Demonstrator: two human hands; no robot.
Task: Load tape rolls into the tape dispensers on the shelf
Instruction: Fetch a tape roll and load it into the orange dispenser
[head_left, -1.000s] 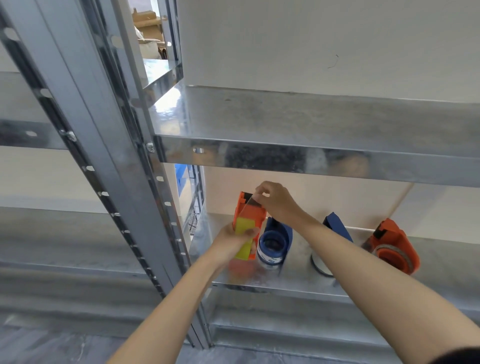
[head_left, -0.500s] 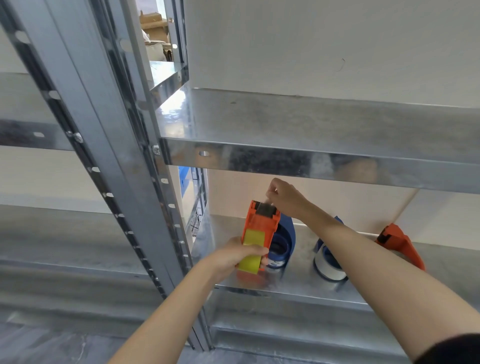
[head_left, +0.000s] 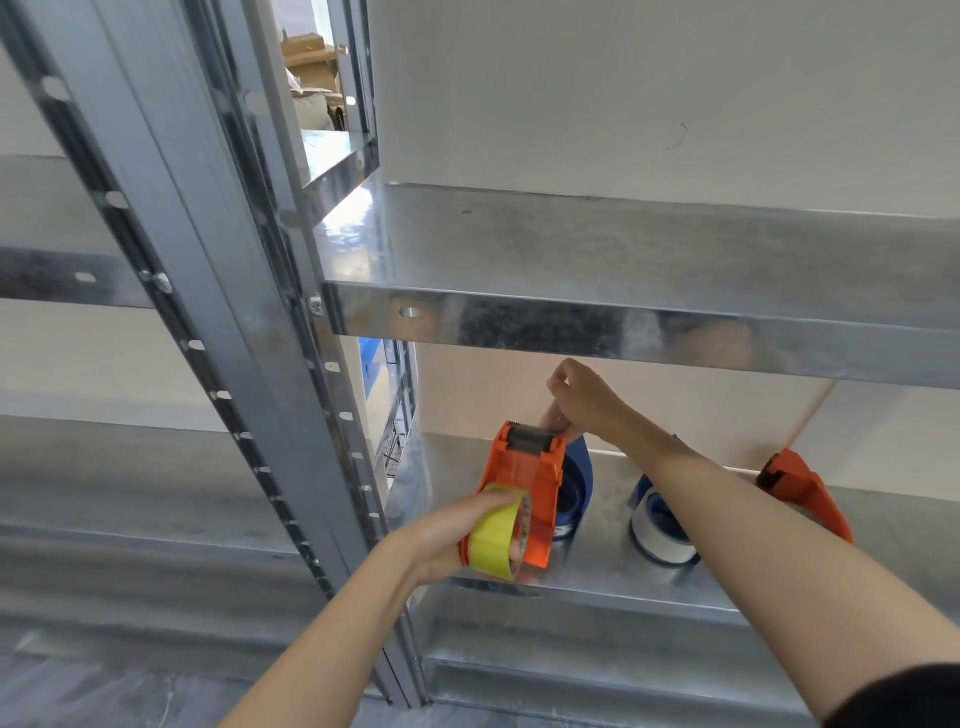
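A: Fingers (head_left: 496, 500) of the left hand (head_left: 441, 538) wrap the yellow tape roll (head_left: 491, 540), held against the near orange dispenser (head_left: 524, 483) at the shelf (head_left: 597, 571) front. The right hand (head_left: 584, 402) pinches the dispenser's top.

B: Progress?

A: Probably midway. Four dispensers: two orange, two blue. One blue dispenser (head_left: 644, 488) carries a white roll (head_left: 649, 540). The yellow roll isn't seated yet.

We see a galvanised upper shelf (head_left: 623, 249) with a round hole (head_left: 409, 313) near the left end of its front lip and a bolt (head_left: 315, 306) at its left corner, beside a slotted grey upright (head_left: 171, 291). Behind it stands a white wall (head_left: 623, 93) bearing a thin dark mark (head_left: 678, 137). Past the uprights we make out cardboard boxes (head_left: 306, 52), something blue (head_left: 371, 364) and wire mesh (head_left: 397, 441). Grey floor (head_left: 78, 696) fills the bottom left.
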